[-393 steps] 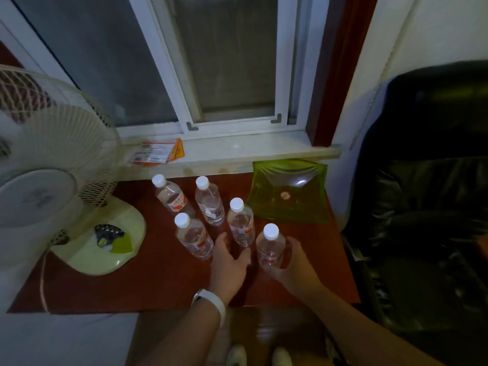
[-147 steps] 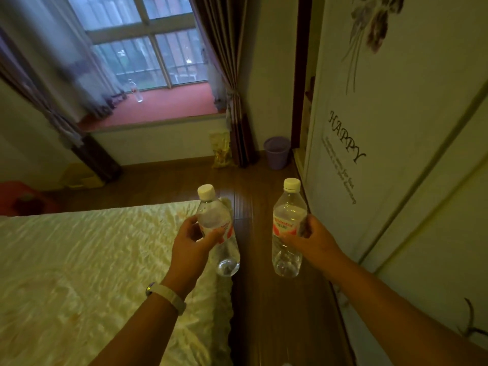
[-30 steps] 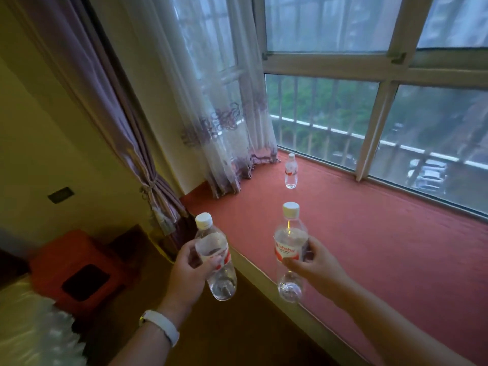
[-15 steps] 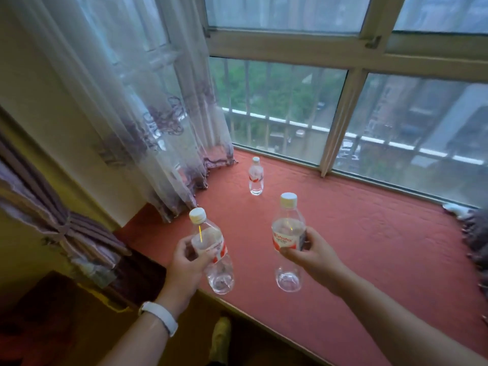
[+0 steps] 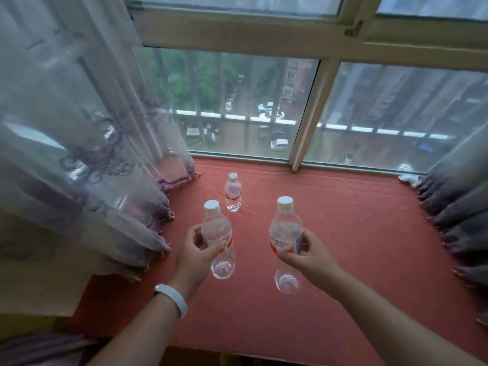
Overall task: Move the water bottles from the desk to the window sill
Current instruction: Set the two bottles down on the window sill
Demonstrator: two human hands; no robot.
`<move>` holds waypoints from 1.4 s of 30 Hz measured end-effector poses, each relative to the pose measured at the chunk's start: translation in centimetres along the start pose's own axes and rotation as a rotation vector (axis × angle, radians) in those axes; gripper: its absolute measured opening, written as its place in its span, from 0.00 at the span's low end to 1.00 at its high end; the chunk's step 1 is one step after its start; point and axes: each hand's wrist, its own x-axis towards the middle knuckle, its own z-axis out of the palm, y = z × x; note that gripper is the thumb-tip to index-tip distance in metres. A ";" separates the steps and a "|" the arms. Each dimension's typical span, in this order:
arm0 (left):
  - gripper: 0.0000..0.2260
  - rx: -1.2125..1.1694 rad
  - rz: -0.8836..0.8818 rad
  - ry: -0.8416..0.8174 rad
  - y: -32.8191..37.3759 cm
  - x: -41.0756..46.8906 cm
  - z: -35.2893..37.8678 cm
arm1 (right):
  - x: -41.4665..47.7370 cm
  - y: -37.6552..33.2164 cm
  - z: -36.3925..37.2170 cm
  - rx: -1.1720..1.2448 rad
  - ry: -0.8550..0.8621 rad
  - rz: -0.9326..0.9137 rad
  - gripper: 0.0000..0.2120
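I hold two clear water bottles with white caps and red labels above the red window sill point(image 5: 356, 233). My left hand point(image 5: 194, 256) grips the left bottle point(image 5: 219, 233) around its middle. My right hand point(image 5: 307, 256) grips the right bottle point(image 5: 285, 233) at the label. Both bottles are upright and off the sill surface. A third bottle point(image 5: 233, 192) stands upright on the sill farther back, near the glass and just beyond the left bottle.
A sheer white and purple curtain point(image 5: 79, 141) hangs over the sill's left side. A grey curtain point(image 5: 459, 207) bunches at the right edge. The window frame point(image 5: 306, 122) and glass close off the back. The sill's front edge runs along the bottom.
I have stepped closer and now look down over the sill. Both held bottles have moved forward above the red surface, nearer to the standing bottle.
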 end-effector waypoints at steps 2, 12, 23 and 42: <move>0.22 0.008 -0.014 -0.031 -0.1 1.5 0.6 | 0.8 0.0 -0.3 0.011 0.021 0.026 0.20; 0.29 0.109 -0.037 -0.099 -0.5 9.4 5.0 | 7.4 1.6 -1.6 0.033 0.082 0.067 0.20; 0.25 0.210 -0.076 -0.148 -3.7 15.8 12.5 | 15.6 6.3 -2.6 -0.009 0.100 0.112 0.23; 0.28 0.452 -0.055 -0.166 -12.4 23.7 17.8 | 26.3 15.6 -0.2 -0.014 0.129 0.216 0.27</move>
